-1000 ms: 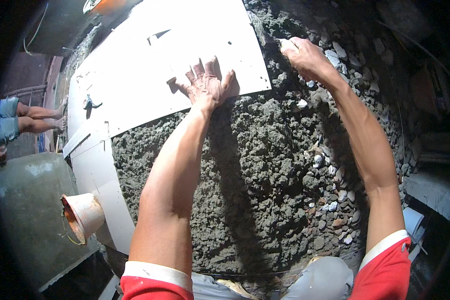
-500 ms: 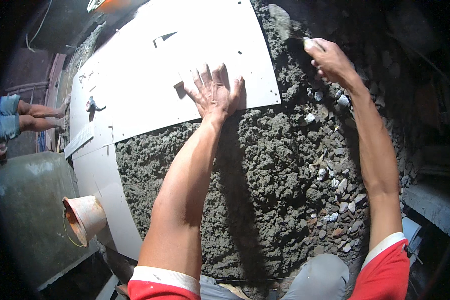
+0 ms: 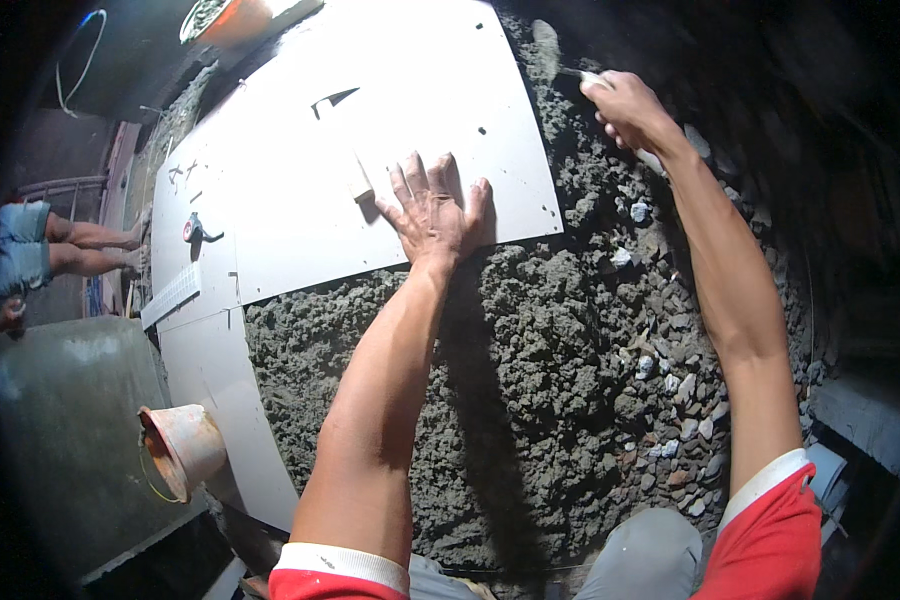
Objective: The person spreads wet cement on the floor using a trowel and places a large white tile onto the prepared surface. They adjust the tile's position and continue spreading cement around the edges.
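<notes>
My left hand [image 3: 432, 212] rests flat with spread fingers on a large white tile [image 3: 440, 90], near its front edge. Beside its thumb lies a narrow handle-like piece [image 3: 363, 193], mostly lost in glare. Farther off, my right hand [image 3: 630, 112] grips the pale handle of a trowel [image 3: 546, 52]. The mortar-smeared blade is over the grey mortar just beyond the tile's right edge. Rough, clumpy mortar [image 3: 540, 370] spreads between my forearms and runs up along that edge.
Rubble [image 3: 685, 400] lies right of the mortar. A bucket [image 3: 185, 450] tips sideways at the left; an orange one [image 3: 235, 18] stands at the far left. A small red-and-grey tool [image 3: 192, 230] and a white perforated strip [image 3: 170, 295] lie on tiles. Another person's legs [image 3: 90, 250] show at left.
My right hand and the trowel have moved left and slightly farther away along the tile's edge. My left hand stays pressed on the tile. The whole view has shifted a little.
</notes>
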`<state>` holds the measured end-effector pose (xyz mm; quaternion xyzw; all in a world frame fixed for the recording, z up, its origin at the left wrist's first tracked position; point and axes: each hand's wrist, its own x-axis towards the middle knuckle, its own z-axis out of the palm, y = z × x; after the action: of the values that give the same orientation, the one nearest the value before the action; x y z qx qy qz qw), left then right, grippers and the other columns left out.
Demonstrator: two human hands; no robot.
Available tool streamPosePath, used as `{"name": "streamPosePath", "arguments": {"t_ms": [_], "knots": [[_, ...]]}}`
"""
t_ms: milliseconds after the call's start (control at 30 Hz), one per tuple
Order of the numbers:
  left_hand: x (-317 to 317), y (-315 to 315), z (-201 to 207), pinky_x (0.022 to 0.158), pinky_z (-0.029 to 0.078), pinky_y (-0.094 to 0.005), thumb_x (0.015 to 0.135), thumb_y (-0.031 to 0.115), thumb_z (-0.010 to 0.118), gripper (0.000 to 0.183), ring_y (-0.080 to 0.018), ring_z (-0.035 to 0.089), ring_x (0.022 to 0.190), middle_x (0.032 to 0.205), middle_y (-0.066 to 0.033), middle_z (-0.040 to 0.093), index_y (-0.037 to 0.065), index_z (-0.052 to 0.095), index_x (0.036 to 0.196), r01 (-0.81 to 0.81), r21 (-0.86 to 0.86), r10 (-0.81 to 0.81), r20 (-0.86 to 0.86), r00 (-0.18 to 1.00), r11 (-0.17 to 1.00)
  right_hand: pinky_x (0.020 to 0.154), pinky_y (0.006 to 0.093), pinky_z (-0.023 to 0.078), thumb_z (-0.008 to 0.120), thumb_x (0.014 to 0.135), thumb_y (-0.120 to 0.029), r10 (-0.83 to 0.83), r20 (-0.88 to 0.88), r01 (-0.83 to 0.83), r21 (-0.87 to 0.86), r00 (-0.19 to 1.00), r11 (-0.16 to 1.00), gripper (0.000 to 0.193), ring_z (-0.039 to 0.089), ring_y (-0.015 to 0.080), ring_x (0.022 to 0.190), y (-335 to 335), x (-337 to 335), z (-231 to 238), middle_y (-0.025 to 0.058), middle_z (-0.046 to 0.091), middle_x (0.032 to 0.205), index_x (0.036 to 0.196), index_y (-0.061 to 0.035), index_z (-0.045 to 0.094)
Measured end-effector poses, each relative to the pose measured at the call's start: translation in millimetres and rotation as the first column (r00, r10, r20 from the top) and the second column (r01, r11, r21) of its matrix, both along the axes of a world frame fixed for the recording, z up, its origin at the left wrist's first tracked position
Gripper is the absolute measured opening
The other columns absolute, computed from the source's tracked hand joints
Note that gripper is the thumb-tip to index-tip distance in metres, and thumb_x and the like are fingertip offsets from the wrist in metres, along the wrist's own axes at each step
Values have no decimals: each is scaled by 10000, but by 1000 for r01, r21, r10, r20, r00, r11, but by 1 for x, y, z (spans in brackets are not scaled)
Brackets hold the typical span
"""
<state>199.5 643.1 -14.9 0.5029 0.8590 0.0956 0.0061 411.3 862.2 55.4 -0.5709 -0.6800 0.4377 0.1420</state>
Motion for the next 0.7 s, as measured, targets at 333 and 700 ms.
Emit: {"name": "streamPosePath", "arguments": {"t_ms": [333, 700], "knots": [[-1, -2, -2, 1196, 62, -718, 925, 667, 533, 720, -429, 115, 1553, 1648, -177, 244, 263, 415, 1509, 16, 39, -16, 16, 1000, 999, 452, 316, 453, 589, 967, -347, 106, 32, -109, 109, 994, 988, 275, 534, 126, 528, 49, -41, -1, 12, 549, 677, 944, -73, 595], [0, -2, -2, 1182, 80, -744, 929, 637, 562, 655, -439, 125, 1546, 1620, -167, 262, 276, 415, 1455, 23, 82, -24, 16, 1000, 996, 528, 358, 553, 556, 988, -372, 2, 6, -2, 26, 1000, 1000, 394, 664, 197, 626, 61, -23, 9, 99, 676, 812, 1052, 3, 660]]}}
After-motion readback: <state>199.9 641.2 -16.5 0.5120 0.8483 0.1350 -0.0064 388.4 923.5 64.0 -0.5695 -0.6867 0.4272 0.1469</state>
